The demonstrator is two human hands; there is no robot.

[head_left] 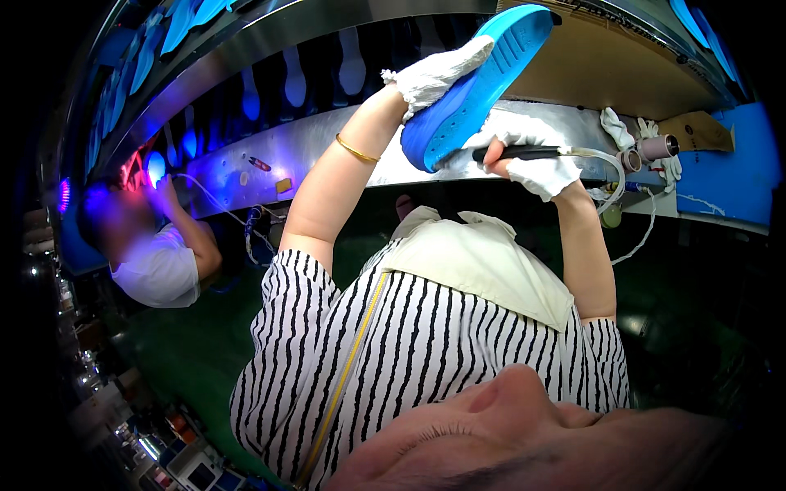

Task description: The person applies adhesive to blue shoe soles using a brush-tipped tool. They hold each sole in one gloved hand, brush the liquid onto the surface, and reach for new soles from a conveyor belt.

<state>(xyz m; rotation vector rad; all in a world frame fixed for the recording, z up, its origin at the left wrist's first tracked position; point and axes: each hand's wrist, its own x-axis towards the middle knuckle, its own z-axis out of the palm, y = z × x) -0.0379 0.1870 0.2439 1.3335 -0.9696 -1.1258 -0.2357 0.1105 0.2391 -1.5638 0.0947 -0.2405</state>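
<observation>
A blue shoe sole [490, 86] is held up at a slant over the metal bench. My left hand [434, 75], in a white glove, is closed on its left edge. My right hand [532, 155] also wears a white glove, with bare fingertips showing. It grips a black-handled tool [524, 153] with a pale hose or cable running from its right end. The tool's left tip points at the sole's near end; I cannot tell whether they touch.
Dark racks behind the metal bench [336, 151] hold several blue soles [295, 78]. At right are a cardboard box [606, 61], white gloves [616, 128], a pink cup [657, 147] and a blue surface [733, 176]. A co-worker [160, 266] works at left, beside a cable [209, 190].
</observation>
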